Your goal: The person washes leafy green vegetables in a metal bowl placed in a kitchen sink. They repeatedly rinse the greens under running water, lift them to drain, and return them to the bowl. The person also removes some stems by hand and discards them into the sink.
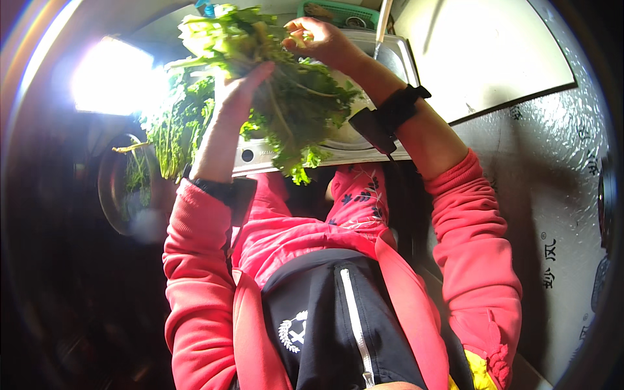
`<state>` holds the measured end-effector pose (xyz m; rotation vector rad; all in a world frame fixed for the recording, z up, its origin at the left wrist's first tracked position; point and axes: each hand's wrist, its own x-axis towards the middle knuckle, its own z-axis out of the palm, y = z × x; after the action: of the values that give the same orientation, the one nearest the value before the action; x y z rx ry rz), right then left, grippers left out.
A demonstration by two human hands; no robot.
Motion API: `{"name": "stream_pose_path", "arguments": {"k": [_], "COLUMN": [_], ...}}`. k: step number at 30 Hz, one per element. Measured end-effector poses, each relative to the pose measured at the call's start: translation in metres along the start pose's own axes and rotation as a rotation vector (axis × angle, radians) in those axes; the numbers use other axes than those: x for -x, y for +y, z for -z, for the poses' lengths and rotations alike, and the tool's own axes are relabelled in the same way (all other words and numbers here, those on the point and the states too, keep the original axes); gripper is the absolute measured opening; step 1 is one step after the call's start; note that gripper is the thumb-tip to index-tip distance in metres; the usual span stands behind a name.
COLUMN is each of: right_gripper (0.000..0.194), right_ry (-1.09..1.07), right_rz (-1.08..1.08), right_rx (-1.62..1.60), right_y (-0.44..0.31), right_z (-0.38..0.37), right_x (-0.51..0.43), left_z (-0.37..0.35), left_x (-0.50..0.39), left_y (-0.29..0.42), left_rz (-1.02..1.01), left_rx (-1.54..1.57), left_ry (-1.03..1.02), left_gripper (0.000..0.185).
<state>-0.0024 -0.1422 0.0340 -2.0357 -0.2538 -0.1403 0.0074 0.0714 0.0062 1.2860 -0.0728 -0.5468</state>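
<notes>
My left hand (240,90) grips a bunch of leafy greens (304,100) around its stalks, the pale cut ends pointing up and left. Its leaves hang down to the right over a stainless steel sink (358,155). Close beside the bunch, at its upper right, my right hand (321,43) has its fingers curled around a small pale green piece (298,40). More leafy greens (178,129) lie at the left of the sink, stems toward me.
A metal bowl (108,187) with some thin greens stands at lower left. Behind the sink sits a green plastic basket (336,10). A white panel (492,53) and a shiny foil-like surface (570,195) bearing writing are on the right. Strong glare washes out the upper left.
</notes>
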Motion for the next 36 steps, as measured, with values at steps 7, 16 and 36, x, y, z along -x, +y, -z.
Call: {"name": "stream_pose_path", "arguments": {"k": [7, 16, 36], "right_gripper": [0.029, 0.072, 0.025], "right_ry": [0.171, -0.322, -0.145], "right_rz": [-0.347, -0.764, -0.636], "right_rx": [0.183, 0.764, -0.075], "right_y": [0.130, 0.218, 0.186], "right_z": [0.041, -0.015, -0.075], "right_x": [0.094, 0.140, 0.068], "left_z": [0.085, 0.110, 0.129], "left_x": [-0.007, 0.016, 0.010], "left_y": [0.016, 0.036, 0.001], "left_rz": [-0.144, -0.327, -0.184], "left_rx": [0.219, 0.221, 0.394], "left_ry": [0.165, 0.256, 0.163], "left_gripper": [0.035, 0.028, 0.028]}}
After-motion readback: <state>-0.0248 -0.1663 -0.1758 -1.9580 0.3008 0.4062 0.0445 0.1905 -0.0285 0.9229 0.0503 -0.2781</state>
